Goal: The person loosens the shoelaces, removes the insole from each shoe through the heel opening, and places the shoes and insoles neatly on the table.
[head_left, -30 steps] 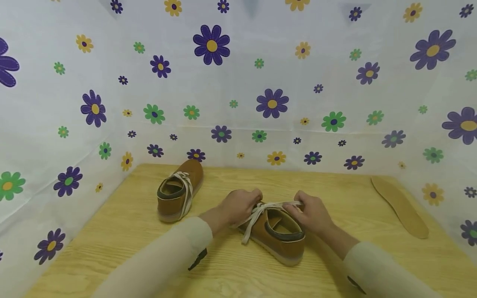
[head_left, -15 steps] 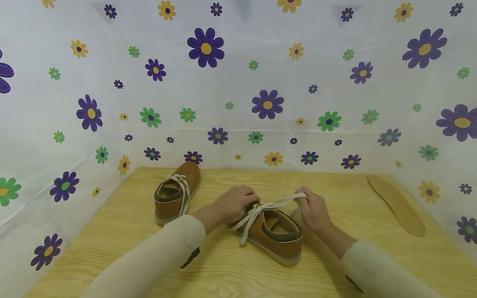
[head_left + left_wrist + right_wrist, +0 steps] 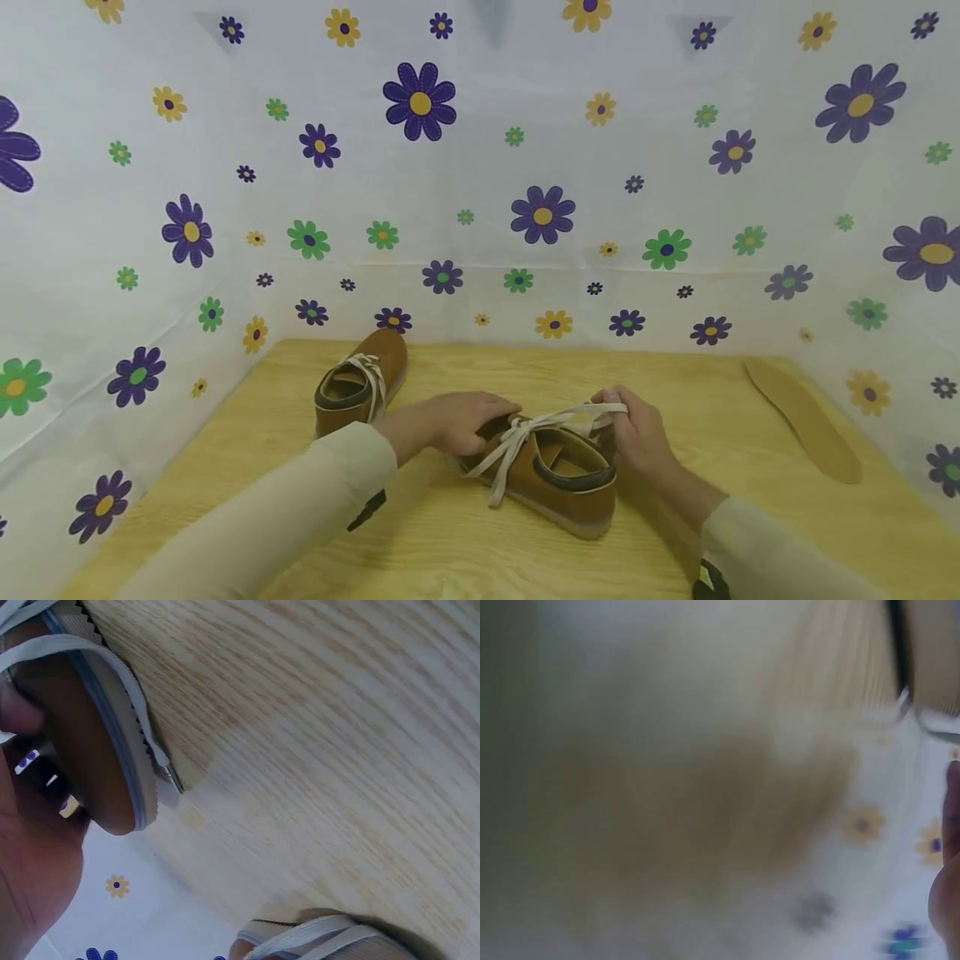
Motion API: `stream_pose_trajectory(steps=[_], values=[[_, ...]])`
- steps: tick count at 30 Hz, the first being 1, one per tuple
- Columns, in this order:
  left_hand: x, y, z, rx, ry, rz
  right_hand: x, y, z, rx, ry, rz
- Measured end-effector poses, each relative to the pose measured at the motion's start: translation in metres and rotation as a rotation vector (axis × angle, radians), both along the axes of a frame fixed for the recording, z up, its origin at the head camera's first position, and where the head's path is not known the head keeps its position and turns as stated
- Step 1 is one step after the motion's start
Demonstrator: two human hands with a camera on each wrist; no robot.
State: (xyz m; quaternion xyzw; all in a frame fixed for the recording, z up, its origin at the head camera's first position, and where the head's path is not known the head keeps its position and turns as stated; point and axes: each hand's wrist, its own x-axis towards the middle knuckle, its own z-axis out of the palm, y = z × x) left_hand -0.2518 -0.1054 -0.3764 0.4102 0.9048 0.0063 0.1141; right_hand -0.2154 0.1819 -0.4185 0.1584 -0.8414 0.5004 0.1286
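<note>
Now, lower centre of frame, the left hand [image 3: 457,423] curls round the brown shoe [image 3: 551,490] up front, apparently bracing it; the right hand [image 3: 639,429], bunched, pinches a pale lace [image 3: 570,412], likely for tension.

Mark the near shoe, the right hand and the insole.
Near shoe [image 3: 536,477]: head view, on its brown side.
Right hand [image 3: 637,431]: head view, on the back of the hand.
Insole [image 3: 808,421]: head view, mid-length on its flat surface.
</note>
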Motion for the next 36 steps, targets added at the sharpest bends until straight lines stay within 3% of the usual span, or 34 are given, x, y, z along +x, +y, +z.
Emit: stream_pose_trajectory(steps=[3,6,10,13,17,22,27,31,36], values=[[0.002,0.002,0.004,-0.009,-0.041,0.005,-0.005,0.006,0.008,0.247,0.109,0.092],[0.005,0.006,0.003,0.006,-0.044,-0.001,-0.008,0.01,0.012,0.499,0.133,0.201],[0.01,0.01,-0.009,0.12,0.015,-0.053,-0.008,0.012,0.006,0.639,0.085,0.295],[0.011,0.012,-0.023,0.226,0.093,-0.1,-0.009,0.012,0.001,0.604,0.09,0.333],[0.011,0.01,-0.043,0.317,0.243,-0.126,-0.015,0.006,0.0,0.51,0.166,0.337],[0.012,0.012,-0.053,0.381,0.36,-0.137,-0.022,-0.001,0.002,0.44,0.133,0.423],[0.012,0.016,-0.054,0.357,0.408,-0.14,-0.021,0.0,0.003,0.411,0.056,0.475],[0.012,0.014,-0.054,0.332,0.396,-0.119,-0.02,0.0,0.002,0.383,0.042,0.479],[0.014,0.011,-0.054,0.342,0.378,-0.105,-0.023,-0.001,0.0,0.381,-0.043,0.574]])
